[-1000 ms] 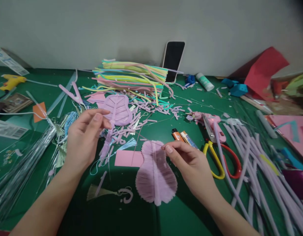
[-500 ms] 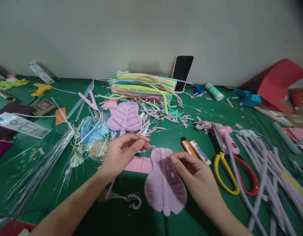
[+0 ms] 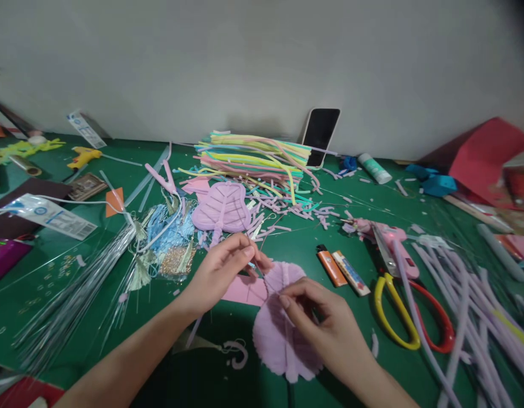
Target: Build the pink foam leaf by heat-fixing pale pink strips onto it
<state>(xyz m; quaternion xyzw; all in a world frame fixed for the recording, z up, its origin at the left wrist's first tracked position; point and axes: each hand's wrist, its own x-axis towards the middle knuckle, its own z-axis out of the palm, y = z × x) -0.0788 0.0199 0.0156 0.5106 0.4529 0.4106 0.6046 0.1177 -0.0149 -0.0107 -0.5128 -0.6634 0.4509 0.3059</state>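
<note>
My left hand (image 3: 228, 263) is closed in a pinch, with what looks like a thin dark thread at its fingertips. Lower and to the right, my right hand (image 3: 319, 314) pinches thumb and forefinger together over a fuzzy lilac piece (image 3: 272, 334) made of pipe cleaners. Whatever sits between the right fingertips is too fine to make out. The fuzzy piece has a narrower top, a wide rounded bottom and a raised middle rib; the right hand covers part of it. Behind the left hand lies a lilac leaf-shaped piece (image 3: 222, 207) with ribs. Pink paper (image 3: 245, 290) lies under the left fingers.
Bundled colored pipe cleaners (image 3: 253, 156) and a propped phone (image 3: 322, 136) stand at the back. To the right are an orange lighter (image 3: 331, 266), scissors (image 3: 395, 309), a pink glue gun (image 3: 393, 235) and lilac pipe cleaners (image 3: 465, 300). Blue tassels (image 3: 170, 226) and wires (image 3: 81, 289) lie left.
My right hand has moved down and slightly left, further over the fuzzy lilac piece. My left hand stays pinched near its top. The whole view has shifted a little.
</note>
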